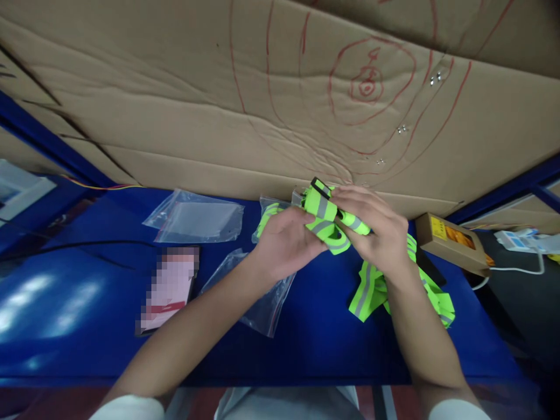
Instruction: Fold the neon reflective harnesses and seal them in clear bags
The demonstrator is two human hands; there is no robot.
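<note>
Between both hands is a bunched neon-yellow reflective strap (322, 205) with a grey stripe and a black buckle at its upper end. My left hand (286, 242) supports it from below and the left, its fingers partly behind the folds. From the right, my right hand (378, 224) grips the folded strap, fingers over the top. Another heap of neon reflective straps (370, 289) lies on the table, partly hidden by my right forearm. Just beyond my left hand, a bagged strap (269, 217) shows in part.
Clear plastic zip bags (201, 220) lie at the back left, and another bag (266, 309) lies under my left forearm. A phone (170, 286) rests on the blue table (324, 350). At the right stands a cardboard box (452, 242); a cardboard panel (175, 111) rises behind.
</note>
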